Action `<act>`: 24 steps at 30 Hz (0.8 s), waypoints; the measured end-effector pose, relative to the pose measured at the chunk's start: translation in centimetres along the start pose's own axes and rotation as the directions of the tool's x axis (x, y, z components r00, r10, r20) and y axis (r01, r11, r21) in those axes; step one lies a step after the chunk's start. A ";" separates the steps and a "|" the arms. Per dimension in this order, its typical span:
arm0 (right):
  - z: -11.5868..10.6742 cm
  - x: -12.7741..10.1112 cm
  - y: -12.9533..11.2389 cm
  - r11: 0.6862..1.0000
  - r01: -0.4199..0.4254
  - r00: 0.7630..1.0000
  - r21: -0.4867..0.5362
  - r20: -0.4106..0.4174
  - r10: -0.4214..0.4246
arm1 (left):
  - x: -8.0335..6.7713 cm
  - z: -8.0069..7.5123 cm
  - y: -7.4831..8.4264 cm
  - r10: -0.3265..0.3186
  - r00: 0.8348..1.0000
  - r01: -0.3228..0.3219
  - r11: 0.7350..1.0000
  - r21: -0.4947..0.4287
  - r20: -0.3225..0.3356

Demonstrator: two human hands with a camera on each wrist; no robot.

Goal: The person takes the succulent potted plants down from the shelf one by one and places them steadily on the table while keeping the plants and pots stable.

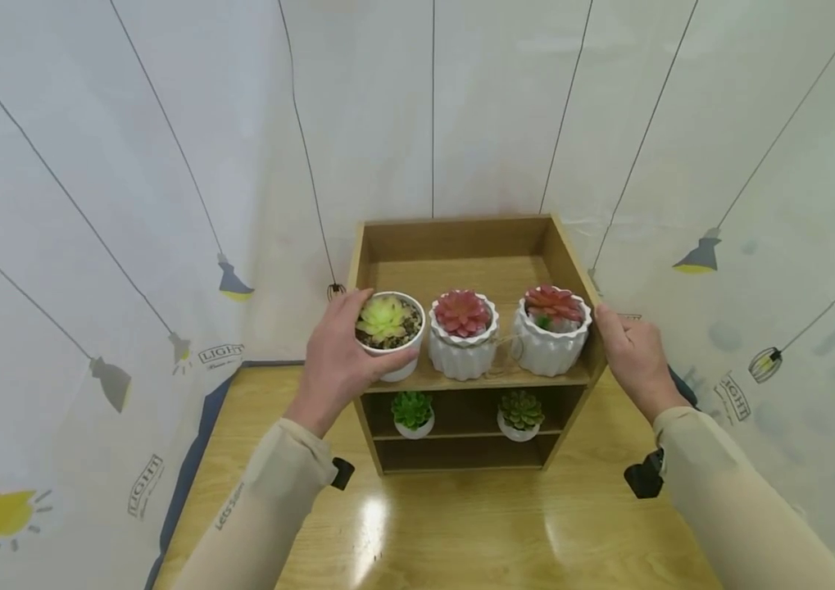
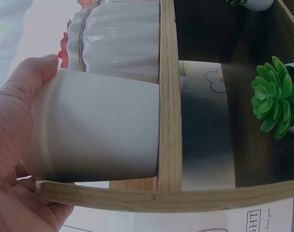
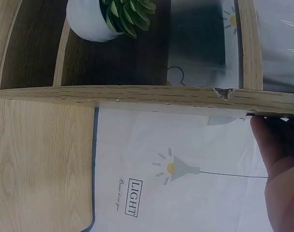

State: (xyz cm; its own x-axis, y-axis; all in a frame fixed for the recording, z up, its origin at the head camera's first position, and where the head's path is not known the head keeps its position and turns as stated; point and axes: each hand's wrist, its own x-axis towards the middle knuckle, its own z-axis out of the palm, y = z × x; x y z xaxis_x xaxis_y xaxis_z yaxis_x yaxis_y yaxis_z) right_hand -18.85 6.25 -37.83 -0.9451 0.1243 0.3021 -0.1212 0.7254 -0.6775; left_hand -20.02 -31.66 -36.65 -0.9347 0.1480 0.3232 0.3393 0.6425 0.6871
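Note:
A wooden shelf unit [image 1: 461, 383] stands on the table. My left hand [image 1: 339, 352] grips a white pot [image 2: 96, 125] holding a yellow-green succulent [image 1: 383, 318], at the left end of the top board. Its thumb lies across the pot's front, and some fingers reach the outside of the left side panel [image 2: 210, 196]. My right hand [image 1: 633, 348] touches the outside of the right side panel [image 3: 152, 95]; its far fingers are partly hidden. Beside the gripped pot are two fluted white pots with red succulents, the middle one [image 1: 463, 356] and the right one [image 1: 551, 348].
On the shelf below sit two small white pots with green succulents, the left one [image 1: 413, 410] and the right one [image 1: 520, 412]. A light wood table [image 1: 461, 533] extends in front. White sheets printed with lamps [image 1: 491, 106] hang behind and at both sides.

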 end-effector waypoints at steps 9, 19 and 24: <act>0.1 -0.1 0.1 1.000 -0.004 1.000 0.007 -0.011 0.004 | -1.1 0.0 0.0 0.044 0.998 -0.044 0.999 -0.004 -0.042; 0.1 -0.2 -0.1 1.000 -0.022 1.000 0.009 0.000 0.022 | -1.9 0.1 0.0 0.078 0.995 -0.078 0.997 -0.006 -0.069; 0.1 -0.2 0.0 1.000 -0.011 1.000 0.005 -0.009 0.011 | -2.5 0.1 0.0 0.086 0.993 -0.087 0.996 -0.010 -0.081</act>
State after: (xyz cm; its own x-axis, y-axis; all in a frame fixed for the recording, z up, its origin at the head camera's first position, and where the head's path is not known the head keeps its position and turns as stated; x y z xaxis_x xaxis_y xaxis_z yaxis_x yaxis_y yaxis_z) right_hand -18.71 6.10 -37.95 -0.9435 0.1385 0.3010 -0.1123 0.7210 -0.6838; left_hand -17.68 -31.90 -37.51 -0.8905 0.1410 0.4327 0.4202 0.6198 0.6628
